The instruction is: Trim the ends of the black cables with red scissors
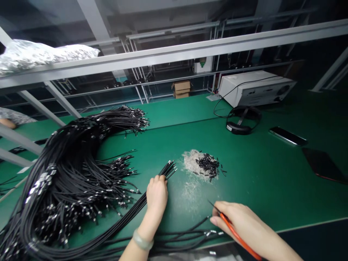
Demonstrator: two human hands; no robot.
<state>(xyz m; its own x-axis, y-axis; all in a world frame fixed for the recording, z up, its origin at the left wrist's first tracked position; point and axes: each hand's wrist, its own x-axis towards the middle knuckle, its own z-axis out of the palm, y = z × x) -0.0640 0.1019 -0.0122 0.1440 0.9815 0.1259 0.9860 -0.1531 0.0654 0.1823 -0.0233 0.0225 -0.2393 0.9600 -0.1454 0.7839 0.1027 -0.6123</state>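
Note:
My left hand (157, 194) is closed round a bundle of black cables (127, 216), whose stripped ends stick out past the fingers. The bundle loops back to the left. Held in my right hand (239, 217) is a slim pointed tool (234, 232) with an orange-red handle and a thin dark tip; its exact kind is unclear. A single black cable end lies close to the right fingertips, and I cannot tell whether they touch it. Beyond the hands lies a heap of short black offcuts (208, 165) beside pale wispy fibres (191, 161).
A large pile of black cables (81, 152) covers the left of the green table (174, 136). Several loose cables (174, 239) run along the near edge. Farther right are a black headset (241, 121), a phone (288, 136), a dark flat object (323, 165) and a white box-shaped device (252, 88).

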